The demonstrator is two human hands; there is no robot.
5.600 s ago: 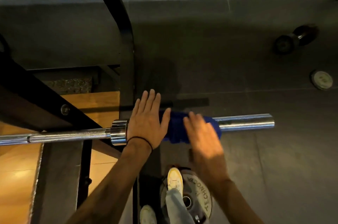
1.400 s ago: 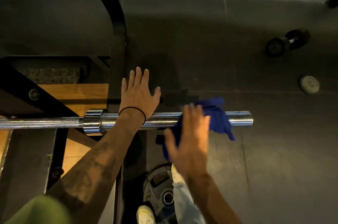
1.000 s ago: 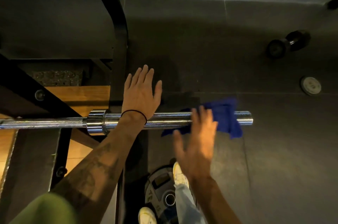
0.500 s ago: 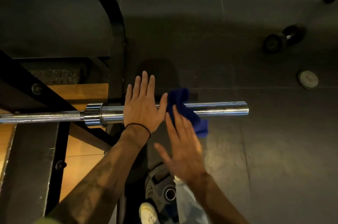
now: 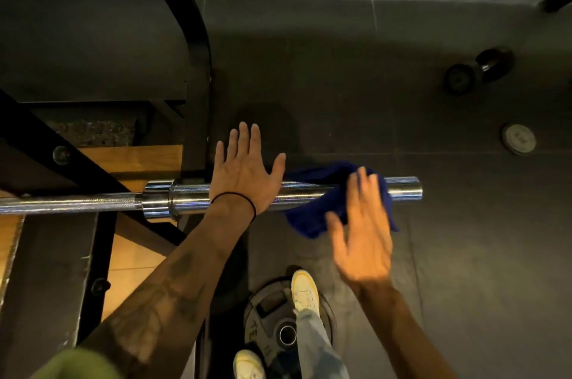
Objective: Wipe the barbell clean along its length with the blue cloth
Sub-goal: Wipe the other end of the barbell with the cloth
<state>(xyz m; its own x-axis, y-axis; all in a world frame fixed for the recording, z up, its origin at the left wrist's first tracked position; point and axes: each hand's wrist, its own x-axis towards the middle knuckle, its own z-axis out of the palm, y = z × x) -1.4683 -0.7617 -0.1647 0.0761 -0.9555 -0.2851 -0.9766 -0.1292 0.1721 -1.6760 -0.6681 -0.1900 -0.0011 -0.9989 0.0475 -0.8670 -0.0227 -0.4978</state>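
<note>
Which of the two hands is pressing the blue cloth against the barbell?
The right hand, fingers straight on the blue cloth near the sleeve's end; the left hand lies flat on bare barbell.

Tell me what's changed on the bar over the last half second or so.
The right hand has slid the blue cloth outward along the barbell sleeve, toward its free end. The left hand stayed flat on the sleeve near the collar; the bar itself hasn't shifted.
</note>
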